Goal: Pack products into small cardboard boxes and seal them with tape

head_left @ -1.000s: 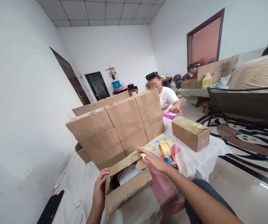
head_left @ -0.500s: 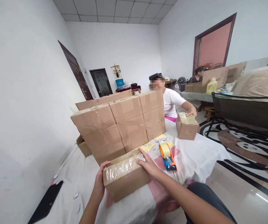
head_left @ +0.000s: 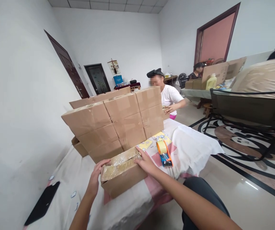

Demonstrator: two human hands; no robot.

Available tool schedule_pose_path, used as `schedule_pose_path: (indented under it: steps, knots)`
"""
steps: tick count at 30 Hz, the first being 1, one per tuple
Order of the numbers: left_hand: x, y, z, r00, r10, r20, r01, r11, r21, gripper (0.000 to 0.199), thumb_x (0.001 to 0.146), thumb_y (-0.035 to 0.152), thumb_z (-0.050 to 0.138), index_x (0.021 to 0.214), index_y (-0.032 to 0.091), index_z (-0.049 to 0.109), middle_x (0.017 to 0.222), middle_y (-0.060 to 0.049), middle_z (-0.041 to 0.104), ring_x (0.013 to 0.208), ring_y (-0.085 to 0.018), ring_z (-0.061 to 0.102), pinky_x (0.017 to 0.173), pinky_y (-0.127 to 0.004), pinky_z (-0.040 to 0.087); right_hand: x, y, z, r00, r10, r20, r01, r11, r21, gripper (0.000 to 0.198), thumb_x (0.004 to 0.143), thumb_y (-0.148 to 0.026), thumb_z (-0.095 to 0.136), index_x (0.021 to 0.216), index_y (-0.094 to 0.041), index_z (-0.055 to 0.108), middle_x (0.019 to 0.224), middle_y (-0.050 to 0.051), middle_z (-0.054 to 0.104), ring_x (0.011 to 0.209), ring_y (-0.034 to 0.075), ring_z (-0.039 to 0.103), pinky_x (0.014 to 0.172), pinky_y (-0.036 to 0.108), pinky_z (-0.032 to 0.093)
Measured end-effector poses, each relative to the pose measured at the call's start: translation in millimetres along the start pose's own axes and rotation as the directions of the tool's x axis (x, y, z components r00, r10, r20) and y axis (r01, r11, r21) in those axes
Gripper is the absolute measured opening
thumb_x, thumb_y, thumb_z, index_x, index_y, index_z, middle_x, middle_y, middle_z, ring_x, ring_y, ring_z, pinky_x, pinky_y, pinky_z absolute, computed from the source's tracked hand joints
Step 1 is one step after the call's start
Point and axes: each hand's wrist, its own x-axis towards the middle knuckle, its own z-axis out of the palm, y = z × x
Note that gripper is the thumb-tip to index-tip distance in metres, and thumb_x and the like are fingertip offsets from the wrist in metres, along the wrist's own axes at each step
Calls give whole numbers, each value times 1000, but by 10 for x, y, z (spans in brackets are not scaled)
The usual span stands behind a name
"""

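A cardboard box (head_left: 125, 182) with clear packing tape across its top sits at the near side of the table. My left hand (head_left: 96, 174) grips its left end, fingers over the upper edge. My right hand (head_left: 145, 162) holds the right end, with the thumb on the near edge and the fingers at the far corner. The taped top looks sunken between the side walls. Right of the box lies a tape dispenser (head_left: 164, 154) with an orange frame. Directly behind the box stands a stack of several closed cardboard boxes (head_left: 114, 123).
Across the table, a person in a white shirt (head_left: 172, 95) has a hand on another box partly hidden by the stack. A black flat object (head_left: 43, 203) lies at the left. White patterned cloth (head_left: 190, 143) covers the table. A dark-framed chair (head_left: 245, 110) stands right.
The other person's box has moved from the table's right side to behind the stack's right end. My box's taped top has sunk inward. My view has shifted slightly.
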Motion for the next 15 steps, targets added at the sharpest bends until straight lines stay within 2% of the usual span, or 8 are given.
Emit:
schedule_pose_path:
  steps: [3,5,7,9,10,12,14,15]
  knots:
    - [23,62,-10,993,-121,9,121,992,40,55,82,61,60,121,23,67,139,-11,61,135,-34,50,115,-53,37,-35,47,-9,995,-81,-52,79,996,-29,70,75,-30,67,143,-22,53,148,11,55,135,30,52,116,46,38]
    - [27,130,-23,964,-261,54,255,963,90,65,72,60,73,125,23,65,143,-12,58,133,-36,51,110,-51,44,-42,31,-141,962,-215,-168,203,975,-88,55,80,-34,65,134,-22,59,135,12,63,121,29,61,107,47,46]
    - [18,209,-28,919,-388,67,384,921,64,76,70,61,76,135,24,58,144,-13,57,127,-34,57,104,-47,49,-3,-11,-417,859,-405,-314,352,911,-212,44,84,-34,62,125,-21,60,127,13,64,117,28,61,107,48,46]
    - [4,280,-20,888,-454,69,455,891,7,84,73,60,75,145,24,50,144,-13,57,123,-32,60,102,-42,51,94,-23,-789,738,-515,-435,398,854,-336,45,80,-33,65,123,-21,58,134,14,59,131,30,51,116,50,37]
    - [-1,308,-12,881,-467,71,469,883,-10,85,73,58,75,146,24,48,145,-13,57,124,-31,60,101,-40,51,156,-2,-978,713,-460,-529,331,886,-324,51,78,-35,67,125,-20,56,139,15,55,137,31,45,118,51,34]
    - [-4,342,4,870,-487,77,490,871,-24,84,74,56,75,147,24,48,146,-12,56,124,-30,60,100,-38,52,277,99,-1286,767,-191,-612,124,981,-151,60,72,-36,70,127,-21,51,135,16,57,132,33,50,109,51,44]
    - [5,346,17,863,-500,75,502,864,-21,81,76,53,73,148,24,48,146,-11,57,124,-29,61,100,-36,53,356,253,-1448,840,-17,-543,1,1000,-30,53,71,-38,70,118,-21,54,113,14,68,107,33,66,88,47,56]
    - [13,340,21,865,-498,67,499,866,-10,79,77,51,72,147,24,48,146,-11,58,123,-29,62,100,-36,53,371,333,-1476,875,16,-484,-20,1000,-3,48,70,-38,69,113,-21,56,100,12,71,92,30,70,77,44,59]
